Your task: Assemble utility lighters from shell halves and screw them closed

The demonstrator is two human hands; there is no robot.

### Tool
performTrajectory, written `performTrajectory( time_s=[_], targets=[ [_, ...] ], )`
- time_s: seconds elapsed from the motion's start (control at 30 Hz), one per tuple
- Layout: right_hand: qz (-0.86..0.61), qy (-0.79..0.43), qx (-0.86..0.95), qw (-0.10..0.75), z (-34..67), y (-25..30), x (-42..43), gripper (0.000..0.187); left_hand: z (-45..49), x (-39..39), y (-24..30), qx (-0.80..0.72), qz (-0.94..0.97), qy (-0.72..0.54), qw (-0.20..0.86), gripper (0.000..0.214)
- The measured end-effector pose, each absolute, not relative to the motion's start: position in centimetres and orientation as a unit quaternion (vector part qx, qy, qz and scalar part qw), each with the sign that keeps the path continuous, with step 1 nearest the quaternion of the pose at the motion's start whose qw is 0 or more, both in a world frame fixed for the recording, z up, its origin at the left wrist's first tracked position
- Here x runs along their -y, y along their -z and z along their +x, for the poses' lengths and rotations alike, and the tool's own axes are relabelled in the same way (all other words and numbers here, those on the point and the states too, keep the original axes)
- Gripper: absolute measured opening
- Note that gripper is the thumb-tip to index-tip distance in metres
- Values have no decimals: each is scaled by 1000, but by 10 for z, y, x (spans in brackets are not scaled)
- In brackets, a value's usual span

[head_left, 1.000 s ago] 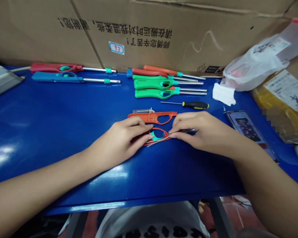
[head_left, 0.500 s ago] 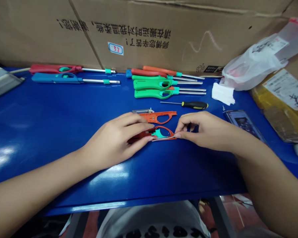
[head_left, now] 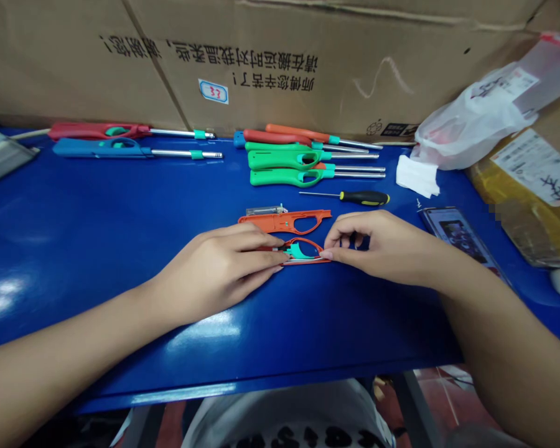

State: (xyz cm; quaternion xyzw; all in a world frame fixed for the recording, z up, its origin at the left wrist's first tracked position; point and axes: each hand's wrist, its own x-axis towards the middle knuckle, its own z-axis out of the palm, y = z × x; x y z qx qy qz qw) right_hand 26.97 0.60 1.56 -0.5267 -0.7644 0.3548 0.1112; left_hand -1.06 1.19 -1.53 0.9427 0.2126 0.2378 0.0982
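An orange lighter casing half (head_left: pixel 325 244) lies open side up on the table, with a teal trigger (head_left: pixel 299 251) inside it. My left hand (head_left: pixel 228 264) covers its handle end, with fingers and thumb closed round it. A thin white wire (head_left: pixel 303 259) runs along the lower edge of the shell. At the narrow end my right hand (head_left: pixel 378 249) pinches the wire between thumb and forefinger, touching the shell's tip. Just beyond lies the other orange casing half (head_left: pixel 270 223), beside a clear fuel tank (head_left: pixel 264 210). The inside of the handle is hidden under my left hand.
Behind lie a screwdriver (head_left: pixel 366 197), several green lighters (head_left: pixel 280 160), a red lighter (head_left: pixel 98 130) and a blue lighter (head_left: pixel 102 148). On the right are a phone (head_left: pixel 462 236), folded white paper (head_left: pixel 417 176) and a taped package (head_left: pixel 518 211). A cardboard box (head_left: pixel 270 37) walls the back.
My left fingers have shifted a little over the handle and lie flatter, showing more of the far casing half. My right hand keeps its pinch at the tip. The view has shifted slightly.
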Motion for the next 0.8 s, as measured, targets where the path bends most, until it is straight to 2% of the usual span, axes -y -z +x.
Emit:
performTrajectory(
  time_s=[0.17, 0.33, 0.67, 0.8],
  targets=[
    [-541, -362, 753, 98, 271, -17, -6, 16, -12, -14, 10, -175, 959, -218, 49, 24],
    [-561, -356, 742, 89, 271, -17, -5, 17, -12, -14, 0, -123, 979, -161, -25, 40],
    [-574, -351, 737, 61, 272, -24, -4, 17, -18, -11, -2, -126, 988, -90, -2, 43],
    [-522, -308, 786, 121, 269, -20, -4, 9, -18, -10, -3, -132, 989, -62, 18, 43]
  ],
)
